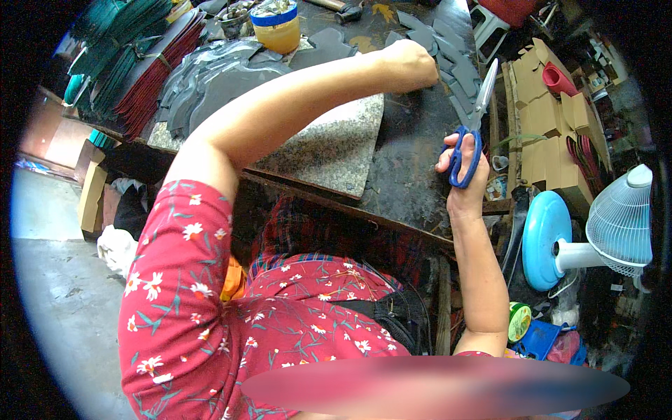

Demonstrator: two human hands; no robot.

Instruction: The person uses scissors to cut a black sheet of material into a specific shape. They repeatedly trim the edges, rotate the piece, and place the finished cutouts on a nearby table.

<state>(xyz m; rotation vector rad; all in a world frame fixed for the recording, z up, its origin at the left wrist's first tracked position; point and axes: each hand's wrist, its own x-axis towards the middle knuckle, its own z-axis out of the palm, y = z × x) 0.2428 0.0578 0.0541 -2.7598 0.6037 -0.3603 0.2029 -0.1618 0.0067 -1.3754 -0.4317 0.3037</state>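
Note:
Blue-handled scissors (483, 105) are in my right hand (467, 175), the handle loops around its fingers and thumb. Their blades look closed together and point away from me, over the table's right edge. My left arm stretches across the table to the far right. Its hand (411, 64) is bent at the wrist and bunched; the fingers are hidden, so I cannot see what they hold. Close by that hand lie dark grey flat cut pieces (455, 66) in an overlapping row. More grey cut sheets (231, 80) are piled to the left, partly behind my forearm.
A speckled stone slab (329, 154) lies at the dark table's (399, 175) near edge. A yellow tub with a blue rim (275, 28) stands on the far side, left of a hammer (348, 12). Green and red bundles (157, 77) fill the far left. Cardboard boxes (542, 112) and a fan (549, 241) stand right.

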